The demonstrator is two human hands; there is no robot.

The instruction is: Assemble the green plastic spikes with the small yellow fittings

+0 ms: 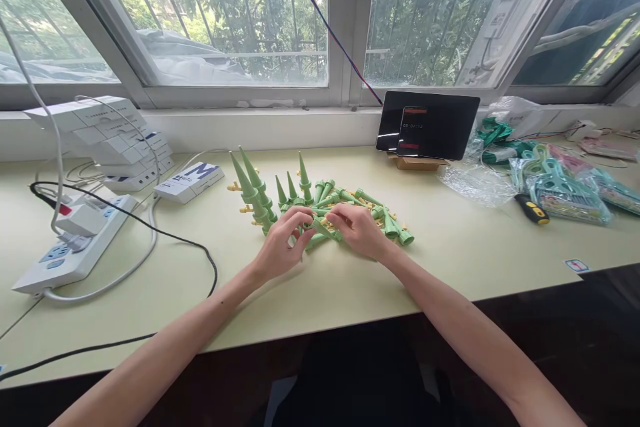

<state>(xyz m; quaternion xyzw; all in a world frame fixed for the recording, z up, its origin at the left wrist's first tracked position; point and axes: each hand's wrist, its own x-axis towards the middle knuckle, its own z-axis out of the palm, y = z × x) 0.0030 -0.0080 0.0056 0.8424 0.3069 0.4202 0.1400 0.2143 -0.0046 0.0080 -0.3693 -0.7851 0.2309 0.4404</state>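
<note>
While left hand [285, 244] pinches green spike [325, 230] between thumb and fingers, right hand [357, 231] has fingers bunched just beside it; cannot tell whether they grip.

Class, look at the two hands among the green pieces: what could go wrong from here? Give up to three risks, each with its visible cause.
1. The left hand is close beside the standing green spikes; a nudge might topple some.
2. Loose green pieces lie heaped beside the right hand, so a bump could scatter them.
3. The black cable passes by the left forearm, which might snag it.
</note>
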